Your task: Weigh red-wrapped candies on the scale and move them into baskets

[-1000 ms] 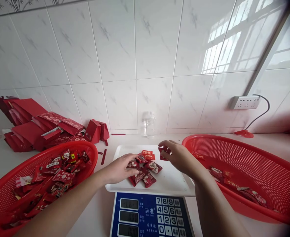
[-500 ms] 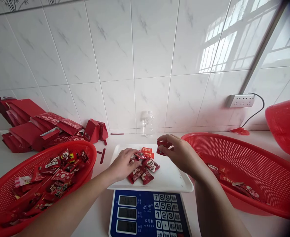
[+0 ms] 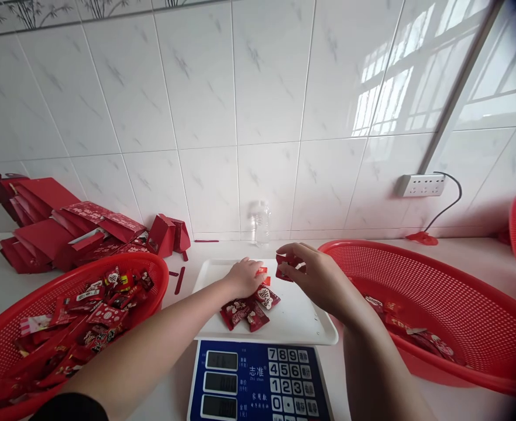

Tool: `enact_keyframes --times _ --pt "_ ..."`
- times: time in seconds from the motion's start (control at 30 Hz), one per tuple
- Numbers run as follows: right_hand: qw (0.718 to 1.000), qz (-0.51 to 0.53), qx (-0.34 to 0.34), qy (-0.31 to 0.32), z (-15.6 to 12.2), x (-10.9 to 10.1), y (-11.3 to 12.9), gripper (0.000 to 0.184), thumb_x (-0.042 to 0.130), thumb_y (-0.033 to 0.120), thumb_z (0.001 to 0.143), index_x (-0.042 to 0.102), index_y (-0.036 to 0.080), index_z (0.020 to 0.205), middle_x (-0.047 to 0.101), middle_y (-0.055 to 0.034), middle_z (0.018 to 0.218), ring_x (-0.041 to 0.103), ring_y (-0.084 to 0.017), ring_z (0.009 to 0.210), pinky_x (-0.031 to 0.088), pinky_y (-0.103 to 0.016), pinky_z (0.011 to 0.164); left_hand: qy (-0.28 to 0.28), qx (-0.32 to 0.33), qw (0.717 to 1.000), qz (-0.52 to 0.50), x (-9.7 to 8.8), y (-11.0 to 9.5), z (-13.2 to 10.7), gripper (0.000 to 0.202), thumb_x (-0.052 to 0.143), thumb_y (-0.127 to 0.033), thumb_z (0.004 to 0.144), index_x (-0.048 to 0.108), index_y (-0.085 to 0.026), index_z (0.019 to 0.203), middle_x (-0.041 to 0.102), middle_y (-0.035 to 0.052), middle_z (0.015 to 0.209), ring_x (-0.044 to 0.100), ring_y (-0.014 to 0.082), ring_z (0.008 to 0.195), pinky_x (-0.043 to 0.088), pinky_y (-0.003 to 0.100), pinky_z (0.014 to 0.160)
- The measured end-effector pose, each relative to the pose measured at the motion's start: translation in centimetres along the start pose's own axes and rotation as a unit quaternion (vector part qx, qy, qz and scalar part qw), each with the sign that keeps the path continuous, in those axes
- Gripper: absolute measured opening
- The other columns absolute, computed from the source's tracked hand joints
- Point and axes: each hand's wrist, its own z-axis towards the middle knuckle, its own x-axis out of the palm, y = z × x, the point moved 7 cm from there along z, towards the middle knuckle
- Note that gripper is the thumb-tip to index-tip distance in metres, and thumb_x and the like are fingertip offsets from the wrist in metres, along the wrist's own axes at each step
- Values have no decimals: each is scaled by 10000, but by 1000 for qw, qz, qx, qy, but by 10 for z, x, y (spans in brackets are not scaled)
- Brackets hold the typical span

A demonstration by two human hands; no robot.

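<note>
My right hand (image 3: 313, 272) is closed on a red candy packet (image 3: 283, 268), held above the right part of the white scale tray (image 3: 302, 327). The fingers cover much of that packet. My left hand (image 3: 244, 277) rests over the upper end of a small pile on the tray, with its fingers curled down; whatever lies under them is hidden. Dark red wrapped candies (image 3: 257, 317) with white print lie just below the left hand. Orange-red packets (image 3: 262, 271) show at its fingertips. In front of the tray is the scale's blue keypad panel (image 3: 258, 389).
A red basket (image 3: 155, 272) full of wrapped candies stands on the left. Another red basket (image 3: 473, 292), holding a few packets, is on the right. Folded red gift boxes (image 3: 51, 234) lie behind the left basket. A clear bottle (image 3: 262, 225) and a power strip (image 3: 423, 185) are at the wall.
My left hand has moved right and slightly up over the pile, now covering its upper packets. My right hand keeps its packet nearly in place. The view has shifted slightly.
</note>
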Motion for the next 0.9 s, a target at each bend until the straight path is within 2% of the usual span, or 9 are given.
enact_keyframes --times 0.1,0.2,0.3,0.43,0.53,0.6,0.67,0.8,0.9 --pt "1000 3 -2 3 -1 -1 1 170 561 246 840 621 242 1000 684 -16 930 669 -174 790 491 -298 696 4 -37 999 14 -2 10 16 242 533 -341 948 615 -162 1089 617 98 1156 571 250 1085 455 472 944" --pt "1000 0 4 5 -1 -1 2 163 557 233 848 619 243 998 685 -18 942 668 -175 791 489 -302 693 -8 -53 999 5 -3 13 22 259 603 -325 918 602 -155 1113 602 83 1167 601 227 1019 506 445 881" --pt "1000 0 1 9 -1 0 4 159 552 227 852 623 241 994 685 -22 946 668 -174 783 493 -299 686 -39 -53 997 -31 -7 10 21 193 627 -272 894 615 -139 1032 613 75 1109 606 212 970 511 414 852" --pt "1000 6 -2 7 -1 0 4 166 563 231 844 628 244 997 685 -21 966 670 -175 810 498 -290 695 -85 -53 990 -99 -27 8 11 68 562 -180 866 610 -146 901 641 71 998 601 192 911 487 335 837" --pt "1000 4 -11 -5 -1 -2 3 164 565 240 843 633 246 992 689 -14 944 665 -165 776 496 -279 679 -97 -48 983 -151 -47 7 -6 178 478 -247 908 576 -168 1034 650 68 1047 615 176 916 489 294 805" --pt "1000 0 -13 -9 0 -3 3 166 569 237 840 635 240 993 692 -13 920 663 -162 755 491 -276 673 -73 -45 982 -169 -52 7 -19 257 529 -320 887 566 -183 1101 659 62 1039 636 177 879 501 292 763" --pt "1000 -3 -13 -4 0 -1 3 170 568 225 842 630 235 999 693 -15 920 665 -161 754 488 -276 674 -45 -51 985 -161 -50 7 -31 302 599 -361 834 594 -185 1080 672 60 980 649 199 839 505 314 737" --pt "1000 -6 -8 6 1 2 4 179 560 204 849 624 235 1014 688 -18 957 671 -166 780 486 -283 685 -55 -56 992 -95 -40 2 -38 166 563 -295 829 632 -189 937 654 78 1047 599 267 1000 444 375 861" --pt "1000 -5 -8 9 0 2 5 185 560 203 849 621 236 1020 685 -18 955 671 -169 799 486 -284 688 -32 -41 997 -58 -27 -6 -25 139 550 -252 822 594 -203 699 656 38 841 608 257 887 434 346 783"
